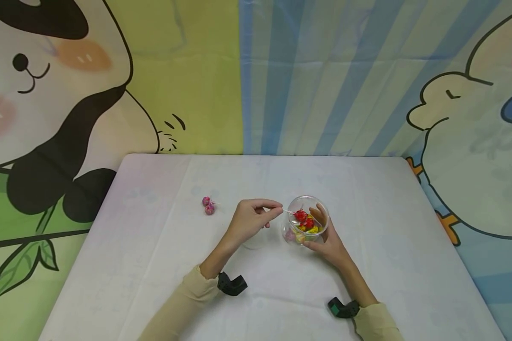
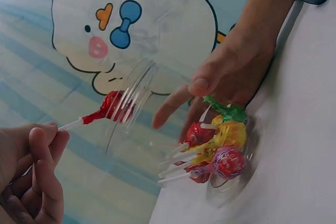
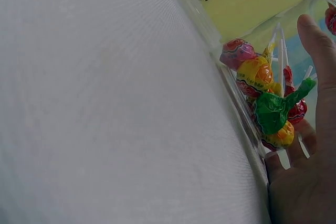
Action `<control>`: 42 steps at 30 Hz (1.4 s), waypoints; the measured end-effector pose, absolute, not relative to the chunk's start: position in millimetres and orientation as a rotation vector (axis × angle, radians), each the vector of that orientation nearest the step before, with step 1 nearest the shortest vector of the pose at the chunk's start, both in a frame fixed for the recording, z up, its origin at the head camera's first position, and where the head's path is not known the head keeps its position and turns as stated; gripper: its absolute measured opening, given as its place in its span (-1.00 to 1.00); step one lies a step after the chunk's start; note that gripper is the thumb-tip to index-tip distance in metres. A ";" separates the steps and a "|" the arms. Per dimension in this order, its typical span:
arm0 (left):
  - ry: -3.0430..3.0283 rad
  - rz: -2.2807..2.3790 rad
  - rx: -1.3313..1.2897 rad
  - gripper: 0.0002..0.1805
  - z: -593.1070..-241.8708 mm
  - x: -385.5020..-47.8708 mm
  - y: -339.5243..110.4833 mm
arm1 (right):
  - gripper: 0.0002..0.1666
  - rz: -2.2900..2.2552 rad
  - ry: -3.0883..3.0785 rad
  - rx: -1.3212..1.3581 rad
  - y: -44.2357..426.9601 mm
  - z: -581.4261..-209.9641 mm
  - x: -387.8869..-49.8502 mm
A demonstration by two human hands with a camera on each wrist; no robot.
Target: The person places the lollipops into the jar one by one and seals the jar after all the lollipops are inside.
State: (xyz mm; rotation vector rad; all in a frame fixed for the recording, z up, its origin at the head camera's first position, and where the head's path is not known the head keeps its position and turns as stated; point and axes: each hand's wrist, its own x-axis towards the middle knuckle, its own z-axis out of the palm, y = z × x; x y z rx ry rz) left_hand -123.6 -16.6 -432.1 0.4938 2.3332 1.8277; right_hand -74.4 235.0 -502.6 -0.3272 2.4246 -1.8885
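Observation:
My left hand (image 1: 252, 219) pinches the white stick of a red-wrapped lollipop (image 2: 116, 107). Its candy end hangs within the mouth of a clear jar (image 1: 307, 197), stick pointing out to the left. Around the jar's right side curls my right hand (image 1: 333, 244), thumb on the near side and fingers behind. Inside the jar lie several wrapped lollipops: a green one (image 3: 271, 113), a yellow one (image 3: 255, 73), a pink one (image 2: 229, 162) and red ones, as the wrist views show. The jar stands on the table.
Two pink-wrapped lollipops (image 1: 209, 209) lie on the white-covered table (image 1: 162, 265), left of the jar. Behind the table's far edge hangs a cartoon-printed cloth (image 1: 324, 80). Black devices (image 1: 232, 285) are worn at both wrists.

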 end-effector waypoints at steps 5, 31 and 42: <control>2.409 1.706 0.668 -0.81 -434.7 -124.4 6.3 | 0.19 -1.872 2.448 -0.322 235.4 -500.7 -74.1; 2.756 0.875 0.851 -0.84 -419.8 -131.4 53.4 | 0.22 -1.891 2.431 -0.308 245.5 -522.3 -84.4; 3.027 1.040 1.062 -0.81 -418.7 -111.6 20.1 | 0.23 -1.883 2.448 -0.301 240.4 -524.6 -81.5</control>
